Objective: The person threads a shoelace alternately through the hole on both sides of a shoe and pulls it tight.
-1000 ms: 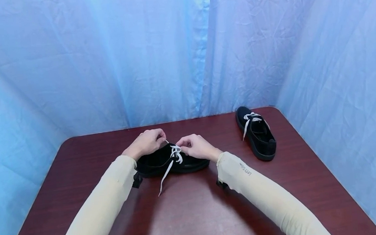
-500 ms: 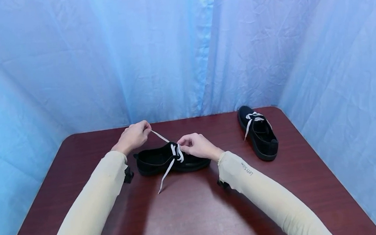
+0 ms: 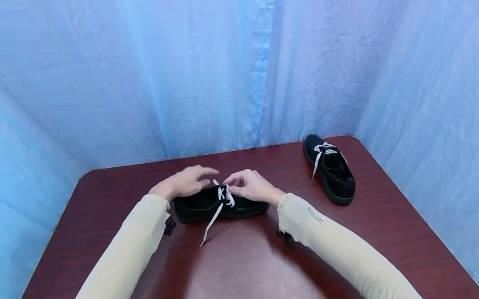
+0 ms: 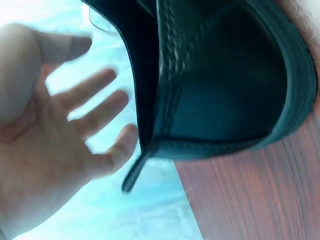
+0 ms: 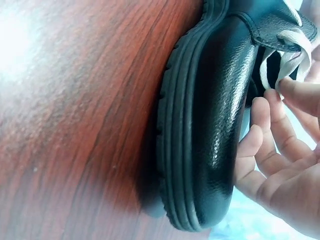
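A black shoe (image 3: 200,212) with white laces lies on the table, toe to the right. Over its opening, my left hand (image 3: 185,181) is held with fingers extended; the left wrist view shows the left hand (image 4: 50,145) empty, its fingers spread beside the shoe's heel (image 4: 220,105) and pull tab (image 4: 132,176). At the lacing, my right hand (image 3: 252,186) pinches the white shoelace (image 5: 296,44) between thumb and fingertips, as the right wrist view shows. One loose lace end (image 3: 211,225) hangs over the near side; another short end (image 3: 216,182) sticks up between the hands.
A second black shoe (image 3: 328,168) with white laces stands at the back right of the dark red-brown table (image 3: 247,264). Light blue curtains (image 3: 200,69) hang behind the table and along both sides.
My left hand first pulled the far lace end out to the left, then released it and came back right over the shoe, fingers opening. The right hand stays at the lacing.
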`<state>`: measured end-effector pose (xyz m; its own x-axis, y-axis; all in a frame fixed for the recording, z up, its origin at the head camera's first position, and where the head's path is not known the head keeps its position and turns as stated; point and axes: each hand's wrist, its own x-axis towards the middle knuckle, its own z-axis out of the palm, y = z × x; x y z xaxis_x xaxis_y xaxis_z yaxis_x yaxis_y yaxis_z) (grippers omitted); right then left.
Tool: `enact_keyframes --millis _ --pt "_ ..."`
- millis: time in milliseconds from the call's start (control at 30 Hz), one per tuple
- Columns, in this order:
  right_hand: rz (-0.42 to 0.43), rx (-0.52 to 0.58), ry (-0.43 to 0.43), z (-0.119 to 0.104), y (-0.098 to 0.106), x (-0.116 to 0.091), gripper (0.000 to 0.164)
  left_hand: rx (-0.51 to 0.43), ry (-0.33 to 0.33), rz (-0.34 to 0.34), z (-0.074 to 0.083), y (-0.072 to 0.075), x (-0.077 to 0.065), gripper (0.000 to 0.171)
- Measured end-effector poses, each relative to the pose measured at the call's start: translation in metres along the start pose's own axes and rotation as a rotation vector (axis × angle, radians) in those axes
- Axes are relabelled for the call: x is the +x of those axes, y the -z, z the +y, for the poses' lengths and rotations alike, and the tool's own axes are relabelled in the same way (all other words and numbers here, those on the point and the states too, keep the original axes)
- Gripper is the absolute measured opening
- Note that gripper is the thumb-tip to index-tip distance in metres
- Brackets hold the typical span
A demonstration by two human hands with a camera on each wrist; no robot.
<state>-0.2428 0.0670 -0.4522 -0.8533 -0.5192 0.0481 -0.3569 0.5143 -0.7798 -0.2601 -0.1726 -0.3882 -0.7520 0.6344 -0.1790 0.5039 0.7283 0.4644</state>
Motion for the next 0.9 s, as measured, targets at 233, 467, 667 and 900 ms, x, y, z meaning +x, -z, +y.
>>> enact_keyframes --millis 233,467,667,900 --pt "0.009 -0.002 -0.014 -0.002 0.000 0.002 0.014 0.001 -0.028 -0.018 -0.004 -0.006 0.002 0.017" --pt "0.022 0.003 -0.011 -0.003 0.001 0.000 0.012 0.093 0.088 0.074 -0.008 -0.009 0.001 0.018" --pt "0.048 -0.003 0.010 -0.003 -0.001 -0.001 0.008 0.083 0.081 0.054 -0.007 -0.015 0.002 0.017" --pt "0.064 0.053 0.016 -0.003 0.002 -0.010 0.007 0.042 0.135 0.018 -0.007 -0.017 -0.001 0.023"
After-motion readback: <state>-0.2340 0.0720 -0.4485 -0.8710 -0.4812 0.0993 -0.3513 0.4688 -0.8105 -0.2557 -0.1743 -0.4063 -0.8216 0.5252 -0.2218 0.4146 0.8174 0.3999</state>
